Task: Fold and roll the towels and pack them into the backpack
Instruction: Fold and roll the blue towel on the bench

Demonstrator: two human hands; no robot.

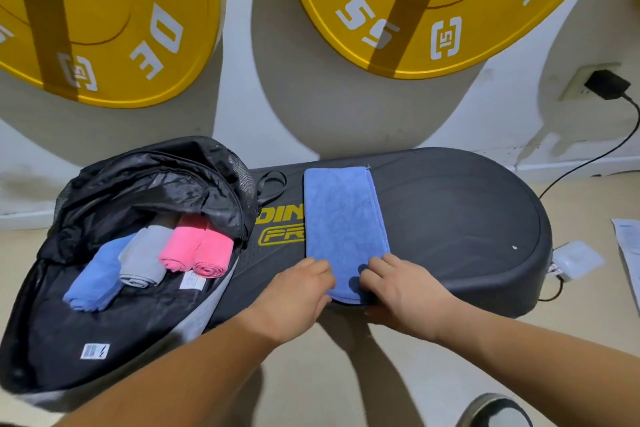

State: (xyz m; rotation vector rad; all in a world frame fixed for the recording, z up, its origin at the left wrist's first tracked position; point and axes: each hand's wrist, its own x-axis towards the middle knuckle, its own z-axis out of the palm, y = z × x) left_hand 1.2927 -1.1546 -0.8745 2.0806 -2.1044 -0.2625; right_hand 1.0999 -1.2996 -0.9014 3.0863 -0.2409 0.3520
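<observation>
Two yellow weight plates (104, 28) hang on the far wall, above the dark surface (450, 218) you are working on. The open backpack (138, 184) lies at the surface's left end, its mouth facing you.

The folded blue towel (346, 218) lies flat as a narrow strip near the middle of the surface, just right of the backpack. Its long axis runs from near to far, straight away from you.

Your left hand (301, 291) and right hand (405, 288) sit side by side at its near end. The fingers of both are bent over that edge and grip it. The whole strip stretches away beyond your knuckles, so the roll likely goes from near to far.

Four rolled towels (145, 256) already lie in the backpack: blue, grey and two pink. Your left hand is the nearer one to it.
</observation>
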